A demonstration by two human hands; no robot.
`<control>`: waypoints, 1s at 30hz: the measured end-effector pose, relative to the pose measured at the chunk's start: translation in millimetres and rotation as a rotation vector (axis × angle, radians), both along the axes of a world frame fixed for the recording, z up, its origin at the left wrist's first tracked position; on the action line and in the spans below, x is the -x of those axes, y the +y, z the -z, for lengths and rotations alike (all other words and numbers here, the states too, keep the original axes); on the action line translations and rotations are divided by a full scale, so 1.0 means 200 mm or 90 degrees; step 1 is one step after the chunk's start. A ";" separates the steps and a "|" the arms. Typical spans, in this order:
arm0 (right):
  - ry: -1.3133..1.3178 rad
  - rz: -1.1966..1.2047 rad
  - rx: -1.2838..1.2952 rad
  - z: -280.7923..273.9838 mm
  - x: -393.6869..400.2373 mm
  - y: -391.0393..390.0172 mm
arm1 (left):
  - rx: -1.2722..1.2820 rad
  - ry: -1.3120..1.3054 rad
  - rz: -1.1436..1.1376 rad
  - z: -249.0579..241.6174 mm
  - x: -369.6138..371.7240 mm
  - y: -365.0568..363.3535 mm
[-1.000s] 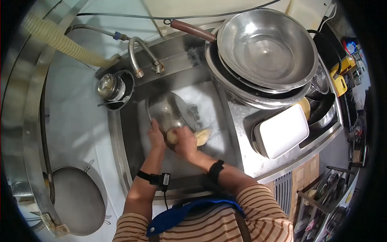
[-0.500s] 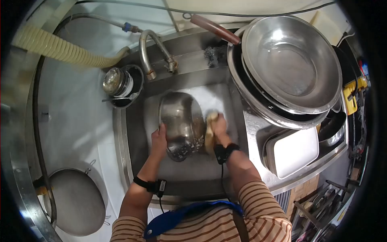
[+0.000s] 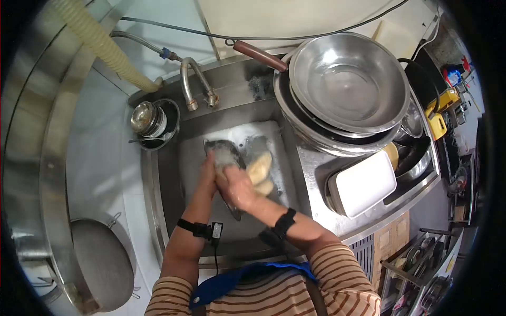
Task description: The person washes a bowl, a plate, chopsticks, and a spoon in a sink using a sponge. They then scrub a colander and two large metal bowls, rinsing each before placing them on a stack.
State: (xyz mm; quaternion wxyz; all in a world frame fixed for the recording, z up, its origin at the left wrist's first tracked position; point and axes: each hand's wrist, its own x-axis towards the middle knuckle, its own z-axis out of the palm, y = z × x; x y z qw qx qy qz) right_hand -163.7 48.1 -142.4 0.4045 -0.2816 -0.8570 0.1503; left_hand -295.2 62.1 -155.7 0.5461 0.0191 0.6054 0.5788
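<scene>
Tilted over the soapy sink point(image 3: 290, 174) is a metal bowl point(image 3: 236, 209), its inside facing my right hand. My left hand point(image 3: 208, 171) is closed on the bowl's left rim. Across the bowl reaches my right hand point(image 3: 237, 185), its fingers bent over a pale cloth point(image 3: 259, 167) that is blurred and hangs out to the right. Part of the bowl is hidden behind my hands. White suds lie on the sink's bottom.
A faucet point(image 3: 188, 87) stands at the back, beside a small pot with bowls point(image 3: 145, 118). Large metal basins point(image 3: 348, 84) are stacked on the right, near a white tray point(image 3: 366, 181). A round pan point(image 3: 100, 263) is at the lower left.
The bowl has turned from showing its outside to showing its inside. My right hand has moved left with the cloth, into the bowl. The view has shifted to the right.
</scene>
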 end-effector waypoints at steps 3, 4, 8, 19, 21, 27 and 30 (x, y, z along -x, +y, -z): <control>-0.106 -0.101 0.054 0.08 -0.14 -0.28 | -0.008 0.041 0.044 -0.08 0.00 -0.09; -0.136 -0.143 0.020 0.07 -0.19 -0.32 | -0.031 0.058 0.085 -0.04 0.03 -0.11; -0.222 -0.260 -0.044 0.30 -0.38 -0.43 | -0.092 0.062 0.081 0.02 0.09 -0.22; -0.026 0.086 -0.043 -0.27 -0.27 -0.17 | -0.186 0.320 0.352 -0.18 0.09 -0.55; -0.010 0.124 -0.080 -0.29 -0.19 -0.06 | -0.174 0.380 0.387 -0.18 0.17 -0.61; -0.398 0.301 0.260 -0.13 -0.36 0.06 | -0.249 0.233 0.177 -0.33 0.26 -0.82; -0.189 0.117 0.271 -0.13 -0.48 -0.02 | -0.332 0.385 0.276 -0.66 0.16 -0.90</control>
